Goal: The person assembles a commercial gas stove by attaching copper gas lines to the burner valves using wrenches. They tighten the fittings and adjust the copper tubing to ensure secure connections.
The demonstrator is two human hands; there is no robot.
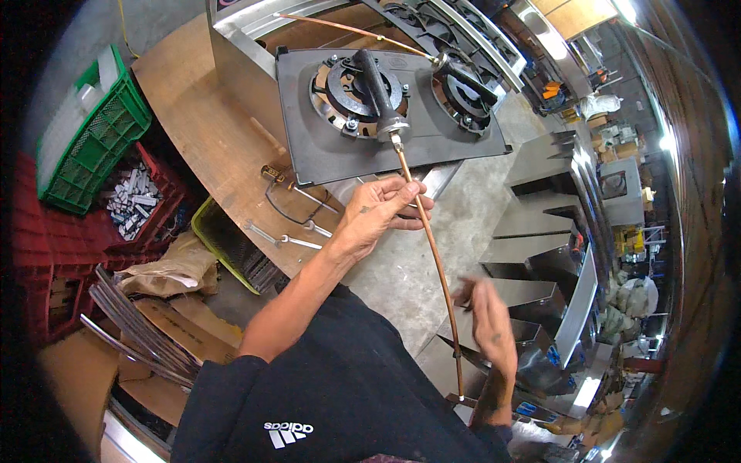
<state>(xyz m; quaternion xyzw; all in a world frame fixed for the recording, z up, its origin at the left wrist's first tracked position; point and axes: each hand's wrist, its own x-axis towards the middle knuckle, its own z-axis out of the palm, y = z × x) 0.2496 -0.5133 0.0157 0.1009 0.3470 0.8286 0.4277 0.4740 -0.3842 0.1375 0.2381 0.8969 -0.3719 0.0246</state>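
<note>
My left hand (380, 207) pinches a thin copper tube (443, 278) below the fitting where it joins a burner. From there the tube runs down toward me, ending in a pale tip. Beside its lower part, to the right, is my right hand (491, 320), its fingers smeared by motion; whether it touches the tube I cannot tell. A dark stove top panel (324, 158) lies underside up beyond my hands. It carries a left burner (376, 92) and a right burner (465, 81). A second copper tube (340, 31) extends from the right burner to the far left.
A wooden table (181, 92) holds a screwdriver (309, 199) and wrenches (299, 241). Left of it stand a green crate (85, 147) and a red crate (38, 231) with small metal parts. Folded metal housings (532, 255) line the floor on the right.
</note>
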